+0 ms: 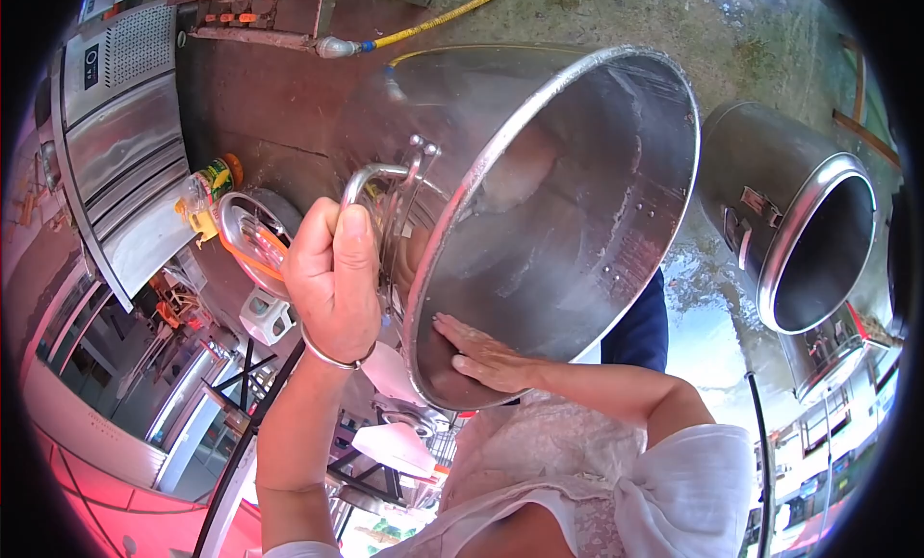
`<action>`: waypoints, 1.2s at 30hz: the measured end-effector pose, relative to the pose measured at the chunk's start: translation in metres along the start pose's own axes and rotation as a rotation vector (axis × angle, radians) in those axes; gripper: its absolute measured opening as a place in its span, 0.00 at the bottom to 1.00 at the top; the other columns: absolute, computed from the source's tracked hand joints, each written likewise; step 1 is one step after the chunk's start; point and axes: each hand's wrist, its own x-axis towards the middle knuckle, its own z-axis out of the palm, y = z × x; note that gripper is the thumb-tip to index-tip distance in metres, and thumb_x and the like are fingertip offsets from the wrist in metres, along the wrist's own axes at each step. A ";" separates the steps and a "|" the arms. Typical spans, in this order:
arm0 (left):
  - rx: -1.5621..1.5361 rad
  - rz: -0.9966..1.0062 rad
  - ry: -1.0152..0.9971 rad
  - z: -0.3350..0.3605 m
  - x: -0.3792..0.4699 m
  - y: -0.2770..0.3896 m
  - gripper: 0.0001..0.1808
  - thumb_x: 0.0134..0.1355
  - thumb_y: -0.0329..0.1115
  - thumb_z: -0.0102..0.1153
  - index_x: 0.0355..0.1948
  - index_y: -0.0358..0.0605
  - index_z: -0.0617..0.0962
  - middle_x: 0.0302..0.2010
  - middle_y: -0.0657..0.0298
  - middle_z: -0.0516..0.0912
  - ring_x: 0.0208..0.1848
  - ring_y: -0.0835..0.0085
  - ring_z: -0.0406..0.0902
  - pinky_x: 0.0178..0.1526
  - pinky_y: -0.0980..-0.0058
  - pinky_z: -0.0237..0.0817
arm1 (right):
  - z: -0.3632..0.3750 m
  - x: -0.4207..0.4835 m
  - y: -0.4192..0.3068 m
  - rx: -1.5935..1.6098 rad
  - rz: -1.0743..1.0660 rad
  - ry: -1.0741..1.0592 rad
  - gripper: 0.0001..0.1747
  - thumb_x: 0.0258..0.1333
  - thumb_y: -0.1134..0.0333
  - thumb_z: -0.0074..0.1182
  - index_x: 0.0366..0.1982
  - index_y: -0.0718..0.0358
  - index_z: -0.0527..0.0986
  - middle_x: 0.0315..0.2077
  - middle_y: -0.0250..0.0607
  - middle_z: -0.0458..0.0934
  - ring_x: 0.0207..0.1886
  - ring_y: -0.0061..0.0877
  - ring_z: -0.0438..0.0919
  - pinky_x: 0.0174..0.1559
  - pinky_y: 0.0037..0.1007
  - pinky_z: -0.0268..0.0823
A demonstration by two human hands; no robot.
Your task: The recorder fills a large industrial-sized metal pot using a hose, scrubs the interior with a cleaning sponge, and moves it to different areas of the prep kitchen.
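A large stainless steel pot (548,218) is tilted before me, its wide mouth facing me. My left hand (333,276) is closed around the bent metal handle (375,174) on its left side. My right hand (487,352) reaches inside past the rim (462,190) and rests, fingers extended, against the lower inner wall. Nothing shows in its grasp, though what lies under the palm is hidden. The inner wall looks wet and bears streaks and a few rivets.
A second metal barrel (816,247) lies tilted at right. To the left are a metal basin (249,233), a plastic bottle (216,179), a white plastic stool (266,316) and a steel appliance (126,153). A yellow hose (447,13) crosses the wet concrete floor (613,16).
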 end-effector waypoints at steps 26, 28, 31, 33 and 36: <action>-0.092 -0.049 0.045 0.007 0.045 0.020 0.16 0.69 0.37 0.40 0.22 0.47 0.61 0.13 0.75 0.58 0.13 0.89 0.49 0.15 0.85 0.41 | -0.308 0.201 0.046 -1.859 -0.434 0.225 0.24 0.54 0.65 0.39 0.53 0.63 0.69 0.58 0.41 0.65 0.65 0.35 0.57 0.65 0.35 0.48; -0.071 -0.048 0.018 0.003 0.044 0.015 0.16 0.69 0.38 0.39 0.22 0.48 0.60 0.13 0.75 0.57 0.13 0.89 0.48 0.15 0.85 0.40 | -0.330 0.174 -0.020 -2.050 -0.461 0.135 0.24 0.53 0.66 0.39 0.53 0.62 0.69 0.57 0.39 0.66 0.64 0.32 0.57 0.65 0.34 0.48; -0.053 0.023 -0.031 0.003 0.044 0.002 0.16 0.69 0.37 0.40 0.23 0.48 0.60 0.12 0.75 0.57 0.12 0.89 0.48 0.13 0.84 0.40 | -0.368 0.136 -0.077 -2.528 -0.526 -0.124 0.24 0.51 0.66 0.41 0.52 0.60 0.70 0.56 0.34 0.68 0.62 0.26 0.60 0.63 0.32 0.49; -0.127 0.047 -0.050 0.009 0.049 0.014 0.16 0.69 0.37 0.40 0.23 0.48 0.60 0.13 0.75 0.57 0.12 0.89 0.48 0.13 0.84 0.40 | -0.408 0.077 0.063 -2.044 0.022 0.037 0.24 0.51 0.64 0.41 0.52 0.61 0.70 0.56 0.31 0.66 0.61 0.26 0.61 0.62 0.33 0.50; -0.188 -0.086 -0.040 0.027 0.047 0.026 0.15 0.69 0.37 0.39 0.24 0.48 0.60 0.13 0.74 0.57 0.12 0.89 0.49 0.13 0.85 0.39 | -0.341 0.081 0.162 -1.724 0.070 0.010 0.21 0.53 0.67 0.39 0.49 0.56 0.73 0.55 0.32 0.68 0.58 0.26 0.63 0.61 0.31 0.52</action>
